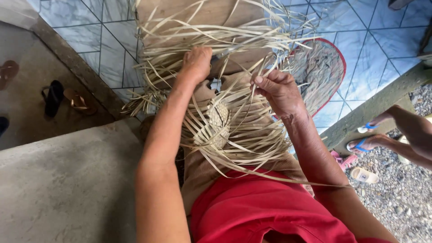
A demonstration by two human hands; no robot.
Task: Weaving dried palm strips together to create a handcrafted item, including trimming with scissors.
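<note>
A small woven patch of pale dried leaf strips lies on my lap, with long loose strips fanning out from it. My left hand reaches forward into a pile of loose strips on a wooden board and closes around some of them. My right hand is raised to the right of the weave, pinching one strip between thumb and fingers.
A woven fan with a red rim lies on the blue tiled floor. Sandals sit on the concrete at left. Another person's feet in blue sandals rest on gravel at right, beside a light slipper.
</note>
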